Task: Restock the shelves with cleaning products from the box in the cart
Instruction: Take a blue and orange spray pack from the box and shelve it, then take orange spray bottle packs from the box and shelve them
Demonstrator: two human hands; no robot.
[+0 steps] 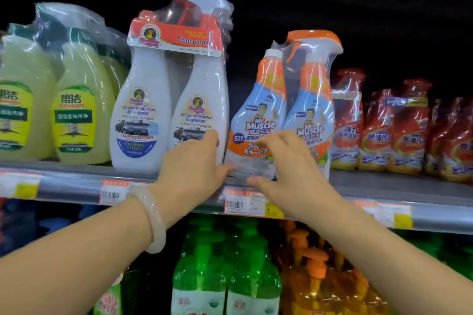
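Head view: "Mr Muscle" twin-pack (pixel 281 115) on shelf (pixel 384 184)

Both hands reach to the shelf (pixel 384 186): the left hand (pixel 194 169) rests against the white degreaser pack (pixel 169 100), and the right hand (pixel 286 166) touches the orange-blue spray pack (pixel 286 100) just beside it.

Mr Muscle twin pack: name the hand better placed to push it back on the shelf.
Probably the right hand: its fingers lie across the front of the Mr Muscle twin pack. The left hand touches only its lower left edge.
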